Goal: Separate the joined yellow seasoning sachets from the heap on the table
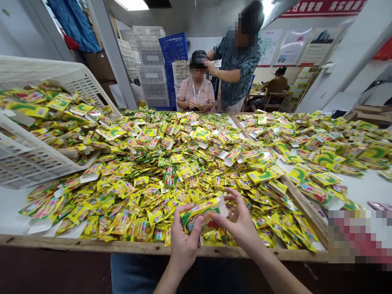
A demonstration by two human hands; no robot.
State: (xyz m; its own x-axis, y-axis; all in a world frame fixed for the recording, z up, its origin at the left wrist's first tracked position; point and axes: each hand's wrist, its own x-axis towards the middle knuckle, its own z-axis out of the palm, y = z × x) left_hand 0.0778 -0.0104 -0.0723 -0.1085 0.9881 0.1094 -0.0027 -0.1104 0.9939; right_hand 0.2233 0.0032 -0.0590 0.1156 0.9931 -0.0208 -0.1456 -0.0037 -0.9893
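Both my hands are low at the table's near edge, over a big heap of small yellow-green sachets (pixel 147 179). My left hand (pixel 183 239) grips a yellow-green sachet card (pixel 200 214) by its lower left part. My right hand (pixel 240 220) pinches the card's right end, near a white paper tab (pixel 223 206), with its fingers curled above. Part of the card lies hidden behind my fingers. More sachets lie just under both hands.
A tilted white plastic crate (pixel 39 163) spills sachets at left. A wooden divider (pixel 301 202) separates a second heap (pixel 318 151). One co-worker sits (pixel 196 94) across the table, another stands (pixel 237 69) behind, before stacked crates (pixel 150 69).
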